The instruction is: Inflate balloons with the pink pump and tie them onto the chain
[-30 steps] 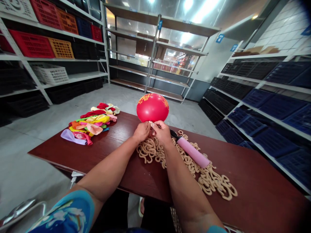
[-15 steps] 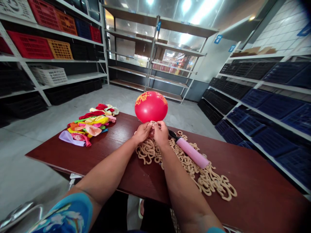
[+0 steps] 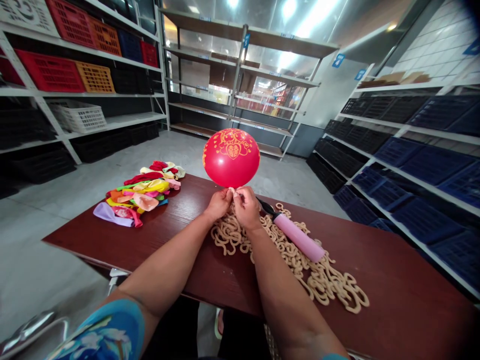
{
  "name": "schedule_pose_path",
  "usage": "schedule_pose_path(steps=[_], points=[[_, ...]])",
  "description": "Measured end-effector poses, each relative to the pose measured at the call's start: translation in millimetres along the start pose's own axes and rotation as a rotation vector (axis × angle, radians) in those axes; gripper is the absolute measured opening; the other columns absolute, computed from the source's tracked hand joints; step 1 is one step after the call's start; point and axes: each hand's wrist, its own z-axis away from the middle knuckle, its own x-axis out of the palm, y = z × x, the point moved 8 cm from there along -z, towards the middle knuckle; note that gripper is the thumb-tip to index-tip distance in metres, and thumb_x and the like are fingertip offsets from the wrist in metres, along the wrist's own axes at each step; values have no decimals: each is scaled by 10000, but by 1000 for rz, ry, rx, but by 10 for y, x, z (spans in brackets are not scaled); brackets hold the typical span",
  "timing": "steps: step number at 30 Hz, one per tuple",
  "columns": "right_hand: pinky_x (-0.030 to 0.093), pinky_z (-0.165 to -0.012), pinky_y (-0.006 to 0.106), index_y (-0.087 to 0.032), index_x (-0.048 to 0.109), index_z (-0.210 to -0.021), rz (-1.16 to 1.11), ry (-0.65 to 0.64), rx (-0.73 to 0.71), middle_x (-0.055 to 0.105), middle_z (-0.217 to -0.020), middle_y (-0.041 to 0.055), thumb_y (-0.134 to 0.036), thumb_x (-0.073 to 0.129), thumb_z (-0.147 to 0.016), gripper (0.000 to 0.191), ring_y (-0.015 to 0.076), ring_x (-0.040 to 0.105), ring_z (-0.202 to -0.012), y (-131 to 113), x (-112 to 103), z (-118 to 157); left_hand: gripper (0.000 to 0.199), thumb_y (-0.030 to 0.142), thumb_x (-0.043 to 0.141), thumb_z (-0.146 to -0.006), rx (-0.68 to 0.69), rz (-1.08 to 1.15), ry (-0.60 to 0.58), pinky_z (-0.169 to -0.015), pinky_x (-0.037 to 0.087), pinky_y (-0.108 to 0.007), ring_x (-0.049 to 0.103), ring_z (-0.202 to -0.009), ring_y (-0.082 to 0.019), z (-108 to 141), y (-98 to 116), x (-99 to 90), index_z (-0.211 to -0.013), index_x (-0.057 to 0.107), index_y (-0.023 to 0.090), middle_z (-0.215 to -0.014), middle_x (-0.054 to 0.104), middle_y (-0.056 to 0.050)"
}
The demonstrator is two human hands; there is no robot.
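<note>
A red inflated balloon with yellow printed figures stands up above my two hands. My left hand is closed, its thumb and fingers pinching near the balloon's neck. Beside it my right hand is closed on the neck too, the fingertips of both hands almost meeting. The neck itself is mostly covered by the fingers. Under and beside my hands lies a heap of tan, curly rope-like pieces. A pink hand pump with a black end rests on that heap, right of my right hand.
Several uninflated balloons in many colours lie piled on the left of the dark brown table. Shelves with crates stand at left, and blue crates fill racks at right. A metal rack stands behind.
The balloon has turned and tipped, so more of its yellow print faces me. My hands keep their hold at its neck, with the fingers slightly shifted.
</note>
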Motion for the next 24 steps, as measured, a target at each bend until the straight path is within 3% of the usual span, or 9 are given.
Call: schedule_pose_path(steps=[4,7,14,24], points=[[430,-514,235,-213,564,-898,-310,4,322,595,-699,-28,-401,499,-829,210,86,501,-470,302,49,33,411,461,358,-875,-22,6,-17,-556,384,-228,497,-568,-124,6,2,-9,-786,601,142,-607,560,-14],[416,-465,221,-204,592,-892,-506,1,433,613,-696,-32,-395,612,-740,244,77,495,-448,419,121,51,417,459,352,-876,-10,-20,-29,-549,378,-223,501,-575,-124,13,28,-12,-809,610,138,-620,567,-17],[456,-510,231,-189,647,-891,-479,-54,442,644,-740,-5,-405,634,-706,284,83,515,-508,405,149,51,451,494,367,-863,-22,33,-11,-554,388,-230,515,-601,-134,-5,-70,-3,-875,629,127,-674,604,-37],[406,-473,209,-210,495,-822,-414,46,461,584,-605,-51,-418,505,-796,210,90,509,-480,475,102,54,412,536,480,-784,-112,264,-80,-474,287,-209,355,-484,-78,7,-99,96,-732,553,133,-547,457,25]])
